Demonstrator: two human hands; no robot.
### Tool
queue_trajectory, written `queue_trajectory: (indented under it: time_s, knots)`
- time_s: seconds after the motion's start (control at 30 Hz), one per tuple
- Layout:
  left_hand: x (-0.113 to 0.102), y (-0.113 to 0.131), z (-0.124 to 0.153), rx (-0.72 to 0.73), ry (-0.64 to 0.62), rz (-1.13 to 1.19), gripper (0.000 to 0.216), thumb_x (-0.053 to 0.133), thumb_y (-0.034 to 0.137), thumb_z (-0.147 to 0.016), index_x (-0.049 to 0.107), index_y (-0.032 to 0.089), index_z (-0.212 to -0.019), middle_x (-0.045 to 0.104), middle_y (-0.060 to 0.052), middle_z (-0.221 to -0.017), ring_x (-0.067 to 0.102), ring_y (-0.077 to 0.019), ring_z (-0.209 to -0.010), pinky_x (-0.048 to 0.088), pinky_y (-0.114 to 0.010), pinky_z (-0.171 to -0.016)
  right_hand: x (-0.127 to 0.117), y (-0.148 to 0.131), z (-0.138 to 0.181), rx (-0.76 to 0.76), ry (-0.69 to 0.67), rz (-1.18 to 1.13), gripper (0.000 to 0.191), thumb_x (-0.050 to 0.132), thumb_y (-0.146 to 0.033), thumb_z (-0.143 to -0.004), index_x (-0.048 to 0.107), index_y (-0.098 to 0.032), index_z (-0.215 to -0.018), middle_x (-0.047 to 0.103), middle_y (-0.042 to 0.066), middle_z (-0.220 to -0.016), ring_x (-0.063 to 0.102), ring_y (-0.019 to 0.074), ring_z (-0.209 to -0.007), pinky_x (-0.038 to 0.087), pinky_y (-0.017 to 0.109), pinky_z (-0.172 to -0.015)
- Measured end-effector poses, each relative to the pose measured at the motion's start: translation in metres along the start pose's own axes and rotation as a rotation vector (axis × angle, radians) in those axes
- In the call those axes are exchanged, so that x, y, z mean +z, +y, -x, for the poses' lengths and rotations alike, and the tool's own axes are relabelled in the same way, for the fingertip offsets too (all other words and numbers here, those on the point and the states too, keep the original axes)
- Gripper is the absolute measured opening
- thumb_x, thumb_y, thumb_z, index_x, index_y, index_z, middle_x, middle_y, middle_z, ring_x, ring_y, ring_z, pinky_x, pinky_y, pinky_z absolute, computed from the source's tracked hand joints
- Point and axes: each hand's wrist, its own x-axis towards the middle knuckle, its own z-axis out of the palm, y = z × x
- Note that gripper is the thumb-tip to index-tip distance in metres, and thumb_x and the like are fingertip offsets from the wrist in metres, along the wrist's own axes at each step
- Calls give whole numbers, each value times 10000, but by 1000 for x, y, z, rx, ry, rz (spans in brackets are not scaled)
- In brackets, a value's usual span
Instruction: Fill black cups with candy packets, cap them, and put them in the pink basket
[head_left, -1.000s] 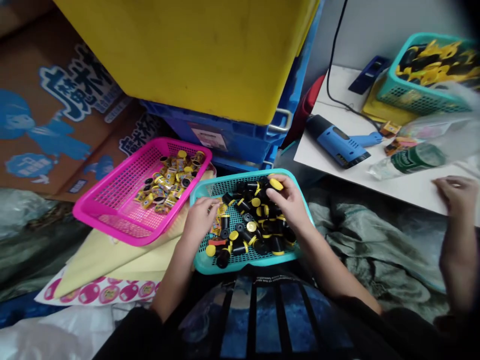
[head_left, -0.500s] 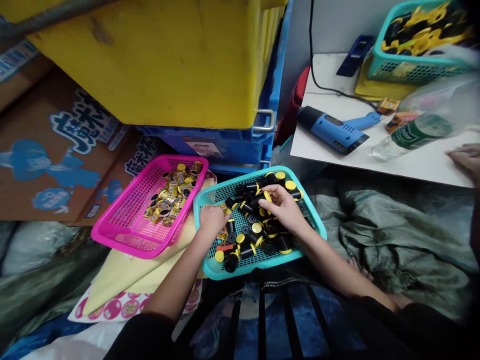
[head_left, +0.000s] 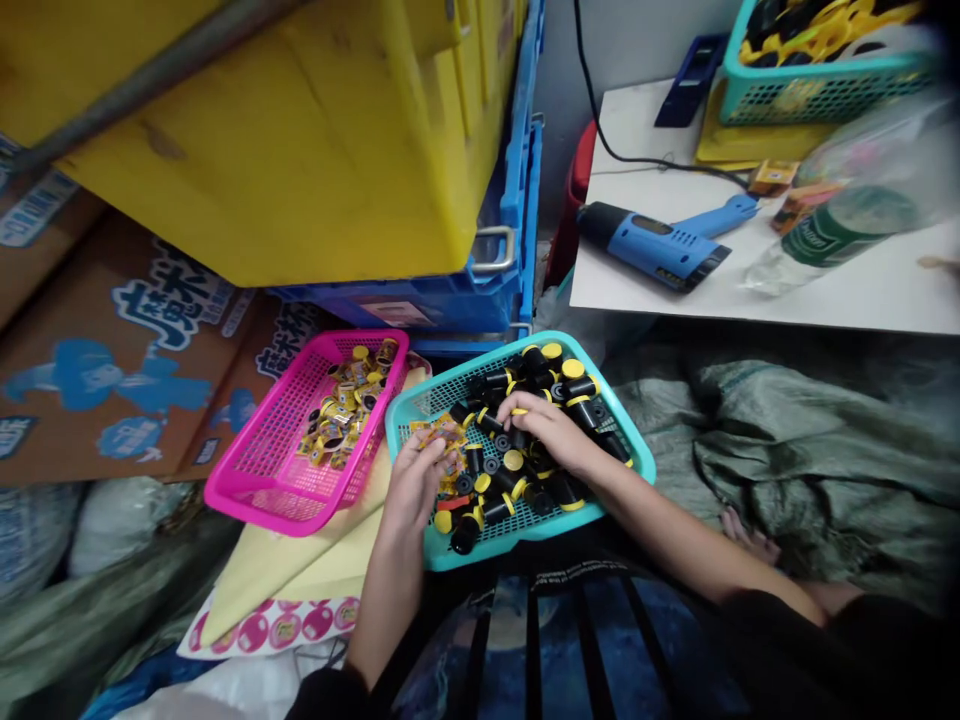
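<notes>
A teal basket (head_left: 420, 405) rests on my lap, filled with several small black cylinders with yellow caps (head_left: 525, 365). My left hand (head_left: 416, 480) lies at the basket's left side with fingers curled around a small yellow-labelled piece (head_left: 439, 440). My right hand (head_left: 551, 430) reaches into the middle of the pile, fingers bent and pinching among the black cylinders; what it grips is hidden. A pink basket (head_left: 259, 470) to the left holds several yellow-labelled cylinders (head_left: 341, 405).
Yellow crate (head_left: 315, 130) on blue crates (head_left: 465, 290) stands behind the baskets. Cardboard boxes (head_left: 127, 350) at left. A white table (head_left: 825, 290) at right carries a blue heat gun (head_left: 652, 245), a green-labelled bottle (head_left: 832, 235) and another teal basket (head_left: 817, 85). Sticker sheets (head_left: 277, 620) and green sacking (head_left: 787, 460) lie around.
The view swung left and down. My right hand moved from the basket's far edge toward its middle. Another person's hand at the right table edge has almost left the view.
</notes>
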Motion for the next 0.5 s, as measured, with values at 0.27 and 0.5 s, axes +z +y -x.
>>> queue_trajectory:
  time_s: [0.27, 0.5]
  knots:
    - [31, 20, 13, -176, 49, 617, 275, 763, 286, -634, 607, 179, -833, 653, 1, -887, 587, -88, -710, 438, -191, -584, 48, 29, -4, -117, 132, 34, 176, 686, -491, -671, 678, -316, -667, 691, 11, -681, 705, 225, -769, 541, 319, -547]
    - [18, 26, 14, -28, 5, 166, 288, 748, 305, -645, 560, 177, -822, 612, 43, -644, 549, -84, -559, 423, -221, -583, 30, 28, -18, -68, 178, 23, 234, 650, -474, -703, 648, -277, -575, 704, 2, -655, 702, 206, -834, 528, 295, -584]
